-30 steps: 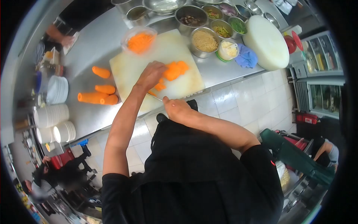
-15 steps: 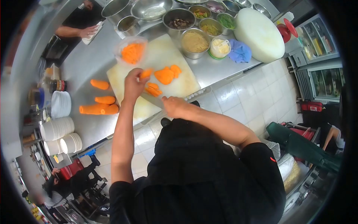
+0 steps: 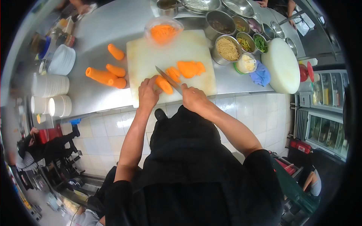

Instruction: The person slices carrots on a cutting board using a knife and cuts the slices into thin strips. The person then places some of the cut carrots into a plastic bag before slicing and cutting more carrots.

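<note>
My left hand (image 3: 149, 91) grips a thick piece of carrot (image 3: 164, 85) against the white cutting board (image 3: 141, 56), near its front edge. In my right hand (image 3: 193, 98) is the handle of a knife (image 3: 168, 76), whose blade points up and left across the board, just right of that piece. Cut carrot slices (image 3: 173, 74) lie beside the blade on its right. Further right, more flat carrot slices (image 3: 190, 69) overlap in a pile. Carrot shreds (image 3: 163, 33) fill a clear container at the board's back edge.
Whole peeled carrots (image 3: 99, 75) lie left of the board. Stacked bowls (image 3: 51, 85) stand at far left. Metal containers, one with pale strips (image 3: 227, 49), a blue cloth (image 3: 260, 74) and a thick round white board (image 3: 279, 66) are at right. Other people's hands show at the top edge.
My left hand has come down from above the board and now steadies a carrot piece. The knife has come up beside it. The whole view has turned and shifted.
</note>
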Demonstrator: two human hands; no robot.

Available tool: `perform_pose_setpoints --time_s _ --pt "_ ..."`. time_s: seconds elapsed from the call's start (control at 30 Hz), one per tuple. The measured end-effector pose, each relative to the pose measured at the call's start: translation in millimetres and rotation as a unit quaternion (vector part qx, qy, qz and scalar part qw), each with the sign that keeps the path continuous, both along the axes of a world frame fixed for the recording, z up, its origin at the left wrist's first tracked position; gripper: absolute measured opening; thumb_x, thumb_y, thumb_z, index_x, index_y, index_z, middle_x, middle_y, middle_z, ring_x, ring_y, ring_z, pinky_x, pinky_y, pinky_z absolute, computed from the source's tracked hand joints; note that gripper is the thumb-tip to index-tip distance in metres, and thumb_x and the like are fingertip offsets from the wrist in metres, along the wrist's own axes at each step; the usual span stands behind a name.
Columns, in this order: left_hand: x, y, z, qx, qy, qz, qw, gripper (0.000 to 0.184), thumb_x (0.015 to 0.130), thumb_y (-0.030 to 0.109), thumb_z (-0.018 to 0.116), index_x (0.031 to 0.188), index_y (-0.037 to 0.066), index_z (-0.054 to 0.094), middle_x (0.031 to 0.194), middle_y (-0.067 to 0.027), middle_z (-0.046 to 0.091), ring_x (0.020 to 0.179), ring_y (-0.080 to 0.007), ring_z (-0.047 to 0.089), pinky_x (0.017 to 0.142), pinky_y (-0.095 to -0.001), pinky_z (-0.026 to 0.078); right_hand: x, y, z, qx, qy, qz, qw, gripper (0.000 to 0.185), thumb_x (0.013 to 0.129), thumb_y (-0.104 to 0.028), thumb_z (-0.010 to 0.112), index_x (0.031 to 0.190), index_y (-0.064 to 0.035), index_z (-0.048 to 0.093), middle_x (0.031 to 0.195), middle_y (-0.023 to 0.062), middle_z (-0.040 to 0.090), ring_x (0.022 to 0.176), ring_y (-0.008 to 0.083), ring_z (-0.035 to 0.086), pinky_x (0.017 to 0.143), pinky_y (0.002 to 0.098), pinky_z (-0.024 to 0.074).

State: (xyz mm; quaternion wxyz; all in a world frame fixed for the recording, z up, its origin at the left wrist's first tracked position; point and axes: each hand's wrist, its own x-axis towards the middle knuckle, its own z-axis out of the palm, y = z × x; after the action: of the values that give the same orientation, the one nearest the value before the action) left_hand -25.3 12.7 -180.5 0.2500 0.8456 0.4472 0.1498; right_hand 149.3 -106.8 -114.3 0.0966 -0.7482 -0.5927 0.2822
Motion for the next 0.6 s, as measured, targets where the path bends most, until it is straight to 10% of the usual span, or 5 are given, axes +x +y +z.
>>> perform_pose_setpoints --time_s 0.6 --pt "15 19 -19 0.100 -0.186 -0.096 0.973 0.011 0.075 0.001 0.069 0.083 0.009 0.067 0.083 -0.0102 0.057 0.081 -0.0318 0.056 0.069 -0.0440 0.045 -7 11 0 0.008 0.000 0.030 1.000 0.021 0.084 0.000 0.048 0.103 0.0078 0.049 0.078 0.0281 0.065 0.075 0.0445 0.067 0.067 0.0529 0.0530"
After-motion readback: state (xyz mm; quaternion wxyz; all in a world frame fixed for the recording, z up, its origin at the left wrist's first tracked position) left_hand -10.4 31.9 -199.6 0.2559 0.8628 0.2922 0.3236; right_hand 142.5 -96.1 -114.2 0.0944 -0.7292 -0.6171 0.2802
